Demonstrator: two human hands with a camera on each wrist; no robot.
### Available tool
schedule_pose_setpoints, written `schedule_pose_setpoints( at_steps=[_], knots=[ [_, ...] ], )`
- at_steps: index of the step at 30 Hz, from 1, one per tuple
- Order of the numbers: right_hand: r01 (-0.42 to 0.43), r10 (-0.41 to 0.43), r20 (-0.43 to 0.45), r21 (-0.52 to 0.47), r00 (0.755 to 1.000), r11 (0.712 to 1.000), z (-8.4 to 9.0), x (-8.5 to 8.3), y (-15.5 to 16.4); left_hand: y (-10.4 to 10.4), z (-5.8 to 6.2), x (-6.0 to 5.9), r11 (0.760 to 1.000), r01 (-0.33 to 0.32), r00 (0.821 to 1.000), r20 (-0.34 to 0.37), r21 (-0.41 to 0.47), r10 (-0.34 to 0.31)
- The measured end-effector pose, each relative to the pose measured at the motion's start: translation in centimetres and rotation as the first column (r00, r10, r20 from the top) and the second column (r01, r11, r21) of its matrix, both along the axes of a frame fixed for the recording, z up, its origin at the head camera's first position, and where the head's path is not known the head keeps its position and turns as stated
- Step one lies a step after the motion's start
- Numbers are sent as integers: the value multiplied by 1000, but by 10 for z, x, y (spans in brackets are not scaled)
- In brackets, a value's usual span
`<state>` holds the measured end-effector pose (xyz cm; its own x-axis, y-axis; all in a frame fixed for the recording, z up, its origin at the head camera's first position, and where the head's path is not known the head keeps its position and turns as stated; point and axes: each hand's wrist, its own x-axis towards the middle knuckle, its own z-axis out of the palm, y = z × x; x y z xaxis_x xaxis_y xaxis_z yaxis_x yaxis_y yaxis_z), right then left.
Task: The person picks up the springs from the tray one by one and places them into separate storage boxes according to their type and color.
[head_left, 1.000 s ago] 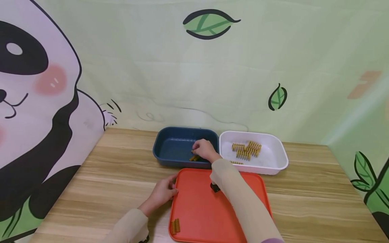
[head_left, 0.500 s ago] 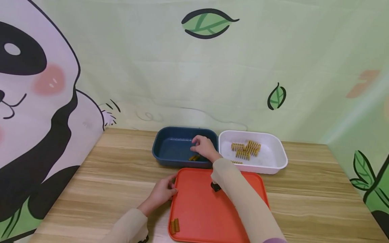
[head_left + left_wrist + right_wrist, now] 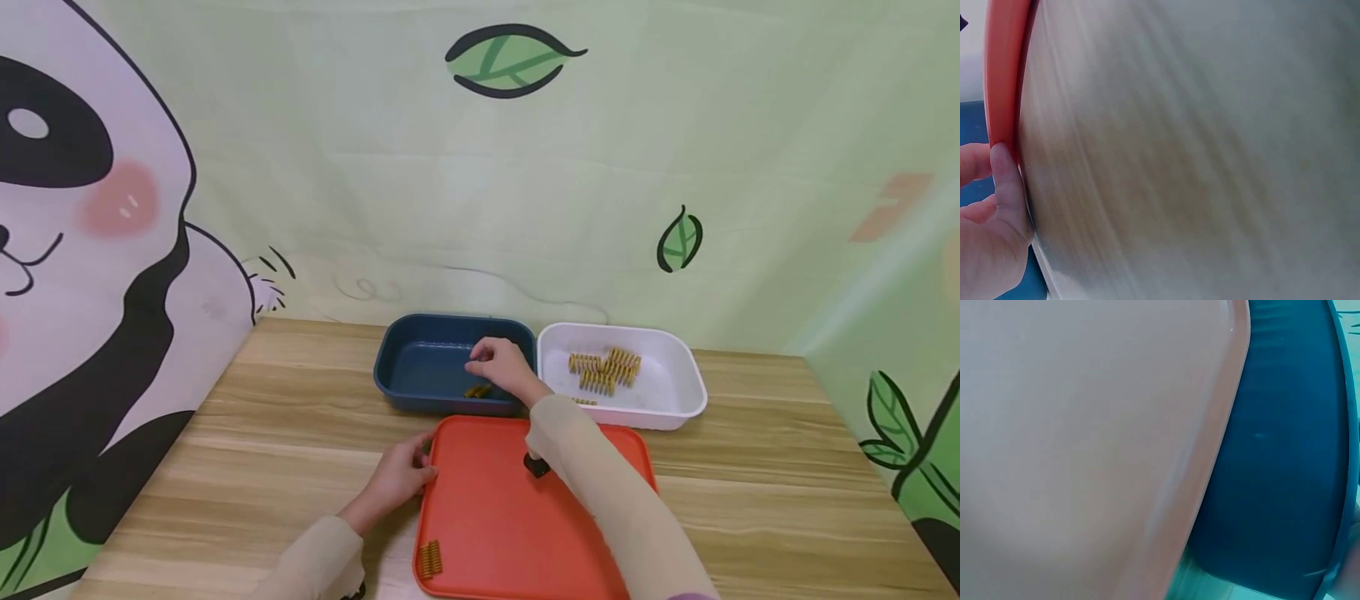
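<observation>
The right hand (image 3: 501, 365) hovered over the near right part of the blue bin (image 3: 420, 367), fingers loosely curled and holding nothing that showed; just below it a small gold spring (image 3: 477, 390) lay on the bin's floor close against the near wall. The rest of that floor lay bare toward the left and the back. The left hand (image 3: 401, 475) rested on the wooden table (image 3: 247, 433) with its fingers set against the left rim of the orange tray (image 3: 495, 517); in the left wrist view a fingertip (image 3: 1005, 175) pressed that raised edge, and whether the thumb hooked round it could not be told. One spring (image 3: 431, 559) sat near the tray's near left corner, just inside the rim, and the right forearm crossed the tray's right half. The white bin (image 3: 675, 392) stood touching the blue one on its right, a cluster of springs (image 3: 604, 370) in its middle. The tray's far edge lay just short of both bins, with bare table to either side.
</observation>
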<state>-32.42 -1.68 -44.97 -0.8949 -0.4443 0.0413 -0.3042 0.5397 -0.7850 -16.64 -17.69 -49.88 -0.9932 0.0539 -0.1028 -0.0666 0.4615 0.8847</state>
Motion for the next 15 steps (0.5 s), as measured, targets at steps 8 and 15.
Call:
schedule_pose_setpoints(
  at_steps=[8,15],
  knots=[
    [-28,28,-21,11,999,1000,4,7,3,0,-2,-1,1000,-7,1000,7,-10,7],
    [-66,65,-41,-16,997,998,9,15,2,1,-2,-2,1000,-19,1000,9,-12,19]
  ],
)
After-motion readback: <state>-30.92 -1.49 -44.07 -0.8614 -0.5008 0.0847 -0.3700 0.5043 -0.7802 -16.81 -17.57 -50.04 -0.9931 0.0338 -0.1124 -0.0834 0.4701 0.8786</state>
